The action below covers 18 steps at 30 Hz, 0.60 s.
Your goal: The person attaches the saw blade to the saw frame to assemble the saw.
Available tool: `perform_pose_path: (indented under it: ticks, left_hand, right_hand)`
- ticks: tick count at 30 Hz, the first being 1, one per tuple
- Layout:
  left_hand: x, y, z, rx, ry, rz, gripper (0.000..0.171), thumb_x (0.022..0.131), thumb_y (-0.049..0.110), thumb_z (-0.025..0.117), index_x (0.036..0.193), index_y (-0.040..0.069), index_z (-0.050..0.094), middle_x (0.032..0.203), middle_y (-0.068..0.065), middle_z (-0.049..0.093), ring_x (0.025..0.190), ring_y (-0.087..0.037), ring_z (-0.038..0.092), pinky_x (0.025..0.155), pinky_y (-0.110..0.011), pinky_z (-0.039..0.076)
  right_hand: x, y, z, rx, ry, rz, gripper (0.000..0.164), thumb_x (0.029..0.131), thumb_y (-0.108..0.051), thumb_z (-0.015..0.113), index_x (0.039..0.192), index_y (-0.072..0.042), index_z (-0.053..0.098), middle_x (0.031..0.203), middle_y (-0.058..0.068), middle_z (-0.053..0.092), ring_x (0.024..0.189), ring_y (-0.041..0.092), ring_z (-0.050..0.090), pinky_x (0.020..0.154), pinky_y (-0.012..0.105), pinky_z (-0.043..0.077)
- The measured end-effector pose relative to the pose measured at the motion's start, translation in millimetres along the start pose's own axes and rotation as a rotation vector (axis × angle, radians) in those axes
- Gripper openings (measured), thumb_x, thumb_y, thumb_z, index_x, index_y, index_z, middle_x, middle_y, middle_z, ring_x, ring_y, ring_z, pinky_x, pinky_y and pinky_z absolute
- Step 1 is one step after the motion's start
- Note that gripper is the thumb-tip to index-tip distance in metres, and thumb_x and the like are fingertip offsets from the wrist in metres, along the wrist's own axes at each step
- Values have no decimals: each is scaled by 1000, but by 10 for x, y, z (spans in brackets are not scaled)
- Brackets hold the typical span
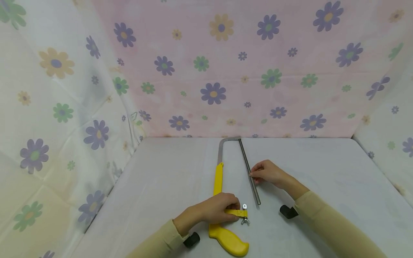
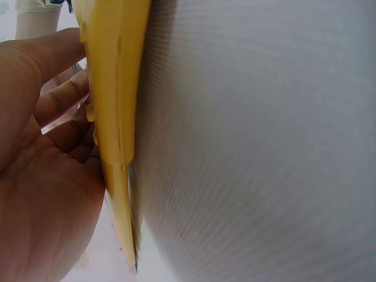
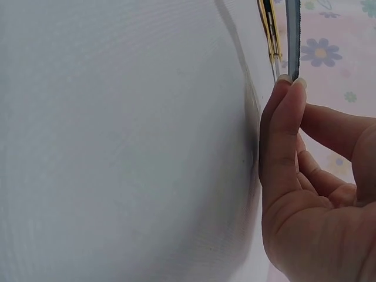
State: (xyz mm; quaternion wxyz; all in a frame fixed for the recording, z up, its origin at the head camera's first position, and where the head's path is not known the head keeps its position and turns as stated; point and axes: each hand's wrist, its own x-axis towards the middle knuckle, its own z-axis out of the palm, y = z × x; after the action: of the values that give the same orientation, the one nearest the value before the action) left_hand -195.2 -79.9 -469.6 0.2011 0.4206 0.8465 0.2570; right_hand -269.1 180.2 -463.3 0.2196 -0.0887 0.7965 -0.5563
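A hacksaw lies flat on the table, its yellow handle [image 1: 230,243] toward the person and its grey metal bow [image 1: 221,148] reaching away. At the bow's far end the hacksaw blade [image 1: 244,154] is joined; its near end sits apart from the yellow bracket [image 1: 237,213] with the wing nut [image 1: 245,221]. The left hand [image 1: 214,208] grips the yellow frame just above the handle, thumb and fingers by the bracket. In the left wrist view the yellow frame [image 2: 114,88] crosses the palm side of that hand. The right hand [image 1: 269,173] pinches the blade around its middle with thumb and fingertips [image 3: 292,88].
Both are over a white table [image 1: 309,157] with a rounded far corner. A pink flowered cloth [image 1: 226,61] hangs behind it, with white flowered cloth [image 1: 48,125] along the left side. Black wrist straps [image 1: 191,240] show under both sleeves.
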Motion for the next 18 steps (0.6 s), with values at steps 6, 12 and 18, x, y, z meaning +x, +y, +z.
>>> perform_pose_path:
  ticks: [6, 12, 18]
  left_hand:
    - [1, 0, -1, 5, 2, 0, 15, 97, 25, 74, 109, 17, 67, 93, 13, 57, 82, 0, 50, 75, -15, 47]
    - [7, -13, 12, 1, -7, 7, 16, 97, 25, 73, 109, 16, 67, 95, 14, 58, 83, 0, 51, 76, -15, 47]
    - [-1, 3, 0, 0, -3, -1, 16, 96, 25, 74, 109, 17, 67, 94, 14, 58, 83, 0, 51, 76, -16, 47]
  right_hand:
    - [5, 4, 9, -13, 7, 13, 21, 99, -5, 65, 109, 13, 64, 88, 12, 67, 72, 16, 64, 68, 29, 56]
    - [14, 21, 26, -24, 13, 34, 21, 98, -6, 66, 108, 12, 65, 87, 12, 68, 71, 16, 65, 68, 31, 57]
    - [28, -10, 40, -17, 3, 39, 19, 98, -3, 65, 108, 13, 66, 86, 13, 69, 71, 16, 66, 68, 30, 58]
